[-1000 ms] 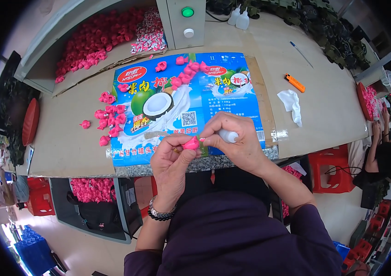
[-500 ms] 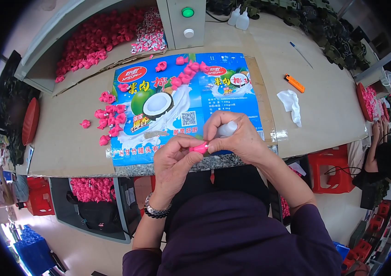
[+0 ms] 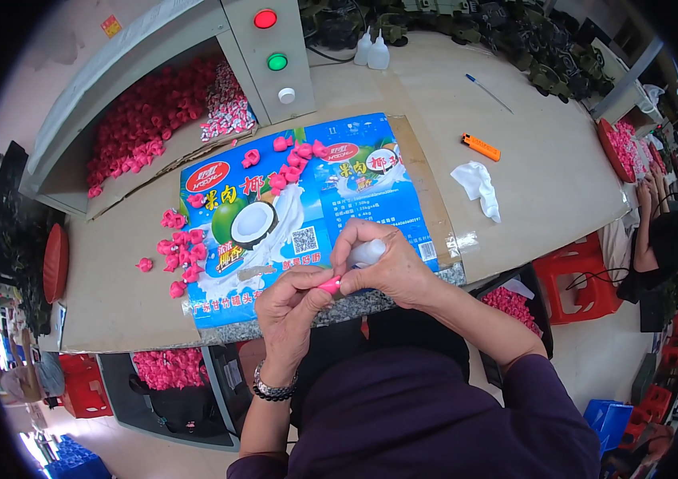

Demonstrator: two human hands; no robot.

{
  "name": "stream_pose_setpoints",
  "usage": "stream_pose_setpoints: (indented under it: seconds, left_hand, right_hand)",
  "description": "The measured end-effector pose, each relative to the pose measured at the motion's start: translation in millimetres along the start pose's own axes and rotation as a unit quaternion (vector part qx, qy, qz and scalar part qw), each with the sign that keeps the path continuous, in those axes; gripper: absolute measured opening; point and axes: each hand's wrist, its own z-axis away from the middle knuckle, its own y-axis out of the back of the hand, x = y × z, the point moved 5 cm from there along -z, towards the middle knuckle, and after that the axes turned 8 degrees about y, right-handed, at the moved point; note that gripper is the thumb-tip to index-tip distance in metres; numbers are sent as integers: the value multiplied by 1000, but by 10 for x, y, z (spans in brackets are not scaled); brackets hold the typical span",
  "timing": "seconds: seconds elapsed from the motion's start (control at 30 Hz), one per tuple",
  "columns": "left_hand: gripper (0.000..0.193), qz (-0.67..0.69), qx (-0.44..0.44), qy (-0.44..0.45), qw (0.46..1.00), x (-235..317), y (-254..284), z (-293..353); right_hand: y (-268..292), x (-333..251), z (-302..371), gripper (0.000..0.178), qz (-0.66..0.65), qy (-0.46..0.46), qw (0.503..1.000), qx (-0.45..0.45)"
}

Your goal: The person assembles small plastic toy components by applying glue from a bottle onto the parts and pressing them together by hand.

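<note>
The view has swung since the earlier frame: the blue printed cardboard sits lower and further left, and a red button now shows at the top. Just below the frame's centre, the left hand pinches a small pink piece between thumb and fingers — the right hand, fingers curled around a white bottle, brings its thumb to the piece's right end.

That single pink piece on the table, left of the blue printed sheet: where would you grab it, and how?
Probably from above, pinching the lone pink piece across its middle: it looks small and roundish, and a gap separates it from the pink cluster on its right, leaving room both sides.
</note>
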Motion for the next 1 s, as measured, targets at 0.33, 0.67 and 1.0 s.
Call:
stream_pose_setpoints:
  seconds: [0.33,0.67,1.0]
  left_hand:
    - [17,38,-8,4,999,-58,-82,-102]
    - [17,43,-7,9,999,-108,-95,-149]
    - [17,45,2,17,999,-155,-33,-135]
  right_hand:
    - [95,3,39,29,16,41,999,22]
    - [161,72,54,31,10,32,998,48]
    - [147,125,32,30,13,31,998,58]
